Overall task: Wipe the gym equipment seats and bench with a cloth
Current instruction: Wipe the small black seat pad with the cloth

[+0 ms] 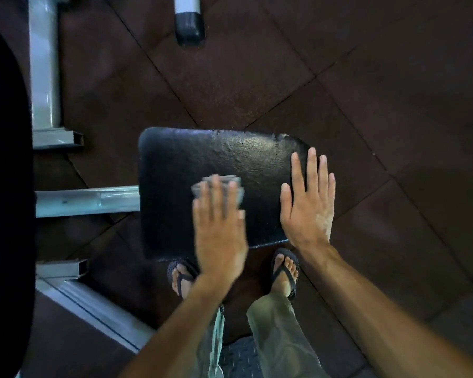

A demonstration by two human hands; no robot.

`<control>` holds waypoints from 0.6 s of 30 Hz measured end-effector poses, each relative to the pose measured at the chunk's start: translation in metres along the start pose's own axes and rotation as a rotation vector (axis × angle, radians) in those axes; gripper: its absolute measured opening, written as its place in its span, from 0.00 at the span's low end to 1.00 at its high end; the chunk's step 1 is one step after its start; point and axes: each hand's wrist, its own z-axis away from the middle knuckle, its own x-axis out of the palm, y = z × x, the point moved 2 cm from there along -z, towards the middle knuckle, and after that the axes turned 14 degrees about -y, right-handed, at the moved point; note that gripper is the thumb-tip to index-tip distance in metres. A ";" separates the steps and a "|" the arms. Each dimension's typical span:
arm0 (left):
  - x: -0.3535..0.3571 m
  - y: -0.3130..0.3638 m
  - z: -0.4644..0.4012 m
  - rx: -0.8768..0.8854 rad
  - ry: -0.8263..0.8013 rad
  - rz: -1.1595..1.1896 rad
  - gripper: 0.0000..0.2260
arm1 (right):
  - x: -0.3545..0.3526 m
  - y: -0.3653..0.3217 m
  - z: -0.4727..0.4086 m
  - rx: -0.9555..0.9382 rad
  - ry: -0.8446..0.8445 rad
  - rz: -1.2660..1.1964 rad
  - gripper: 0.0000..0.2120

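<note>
A black padded seat (180,165) with a worn, cracked surface fills the middle of the view. My left hand (219,230) lies flat and blurred on a small grey cloth (231,181), pressing it to the seat's middle. Only the cloth's far edge shows past my fingers. My right hand (309,203) rests flat with fingers spread on the seat's right edge, holding nothing.
Grey metal frame tubes (88,200) run from the seat to the left, with an upright post (44,64) behind. A black backrest pad (3,186) fills the left edge. A rubber-capped foot (189,27) stands at the top. My sandalled feet (284,271) stand on dark rubber floor tiles (393,91).
</note>
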 end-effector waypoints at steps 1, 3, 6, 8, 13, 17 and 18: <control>0.001 0.020 -0.008 0.097 -0.007 -0.018 0.24 | 0.000 0.001 0.000 -0.007 0.000 -0.006 0.27; -0.007 0.038 -0.039 0.245 -0.024 -0.044 0.23 | -0.001 0.003 -0.001 -0.030 -0.003 -0.026 0.27; -0.036 0.007 -0.091 0.188 -0.072 -0.063 0.23 | -0.002 0.005 -0.001 -0.057 -0.016 -0.049 0.27; -0.052 -0.038 -0.100 0.022 -0.033 -0.008 0.23 | -0.001 0.006 -0.001 -0.055 -0.015 -0.055 0.27; -0.027 -0.067 -0.022 -0.118 0.020 0.036 0.24 | -0.001 0.001 0.001 -0.017 -0.002 -0.026 0.26; 0.005 0.014 -0.005 0.087 -0.013 0.061 0.24 | -0.004 0.002 0.001 -0.017 -0.030 -0.048 0.26; 0.004 0.029 -0.016 0.091 -0.012 0.092 0.24 | -0.006 0.004 0.000 -0.031 -0.048 -0.077 0.26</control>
